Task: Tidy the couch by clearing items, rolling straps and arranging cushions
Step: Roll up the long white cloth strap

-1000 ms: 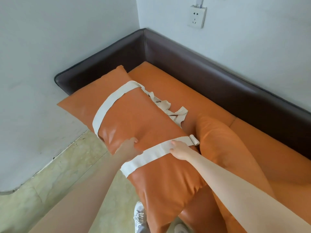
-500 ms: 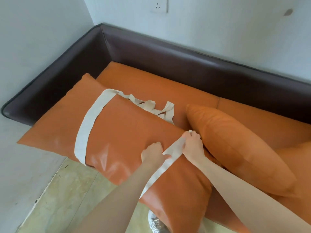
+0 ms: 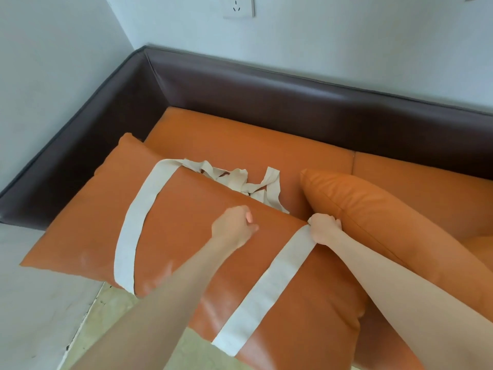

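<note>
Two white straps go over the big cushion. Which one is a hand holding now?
The strap nearer the small cushion: the right hand grips its upper end. The other strap, nearer the couch corner, lies untouched. The left hand is curled between them.

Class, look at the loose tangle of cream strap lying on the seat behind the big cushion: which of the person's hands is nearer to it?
Left. The left hand hovers curled over the big cushion, just short of the tangle. The right hand grips the near strap farther right.

Both forearms bare to the frame edge, no sleeves visible.
</note>
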